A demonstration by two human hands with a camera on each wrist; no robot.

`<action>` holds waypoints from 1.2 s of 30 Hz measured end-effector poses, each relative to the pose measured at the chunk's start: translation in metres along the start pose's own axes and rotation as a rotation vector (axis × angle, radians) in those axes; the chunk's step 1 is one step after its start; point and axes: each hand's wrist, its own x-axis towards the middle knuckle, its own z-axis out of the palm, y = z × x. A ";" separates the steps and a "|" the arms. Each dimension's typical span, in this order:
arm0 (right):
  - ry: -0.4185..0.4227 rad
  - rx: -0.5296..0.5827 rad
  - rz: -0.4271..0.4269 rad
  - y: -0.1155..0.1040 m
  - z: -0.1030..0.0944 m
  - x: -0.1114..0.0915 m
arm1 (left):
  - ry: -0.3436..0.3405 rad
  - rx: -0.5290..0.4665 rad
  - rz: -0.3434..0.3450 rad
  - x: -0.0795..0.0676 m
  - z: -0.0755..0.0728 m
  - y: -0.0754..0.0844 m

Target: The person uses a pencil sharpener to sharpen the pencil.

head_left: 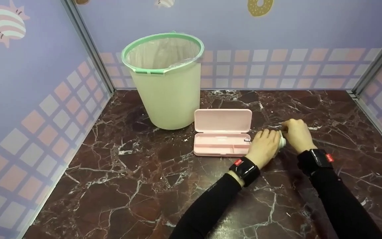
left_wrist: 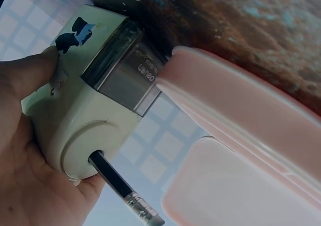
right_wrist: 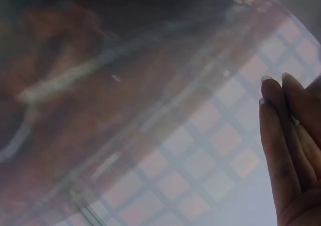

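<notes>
My left hand grips a pale green desktop pencil sharpener with a clear shavings drawer. In the left wrist view, a black pencil sticks out of the sharpener's hole, its eraser end outward. At the sharpener's right side, my right hand has its fingers curled in at the crank; the hand hides the crank handle. The right wrist view shows these fingers bunched with the thumb. Left of the sharpener lies an open pink pencil case, its lid raised; the pencil's end overlaps its right edge in the head view.
A pale green bin with a green rim and a plastic liner stands behind the case to the left. Patterned panels enclose the dark marbled table at the back and both sides.
</notes>
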 end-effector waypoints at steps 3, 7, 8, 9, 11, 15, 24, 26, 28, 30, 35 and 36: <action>-0.039 -0.001 -0.011 0.003 0.007 -0.004 | 0.034 0.002 -0.009 -0.002 0.001 0.001; -0.061 0.008 -0.008 0.006 0.008 -0.006 | 0.071 -0.003 -0.031 -0.002 0.001 0.002; -0.069 0.012 -0.008 0.007 0.008 -0.006 | 0.076 -0.004 -0.037 -0.002 0.000 0.003; -0.081 0.017 -0.006 0.007 0.008 -0.006 | 0.079 -0.002 -0.042 -0.002 0.000 0.003; -0.106 0.021 -0.010 0.008 0.008 -0.006 | 0.079 0.001 -0.052 -0.002 -0.001 0.004; -0.150 0.035 -0.022 0.011 0.010 -0.008 | 0.079 0.012 -0.066 -0.002 -0.002 0.006; -0.262 0.077 -0.064 0.011 0.006 -0.023 | 0.142 0.048 -0.099 -0.003 -0.002 0.006; -0.295 0.104 -0.049 0.010 0.003 -0.027 | 0.144 0.049 -0.094 -0.001 0.001 0.006; -0.324 0.123 -0.034 0.008 0.000 -0.031 | 0.126 0.047 -0.092 -0.002 0.000 0.006; -0.356 0.157 -0.007 0.006 -0.003 -0.035 | 0.098 0.045 -0.091 -0.002 -0.003 0.005; -0.366 0.155 0.037 0.001 -0.007 -0.042 | 0.088 0.059 -0.094 -0.006 -0.011 0.006; -0.355 0.138 0.032 -0.001 -0.008 -0.044 | 0.100 0.065 -0.094 -0.006 -0.012 0.006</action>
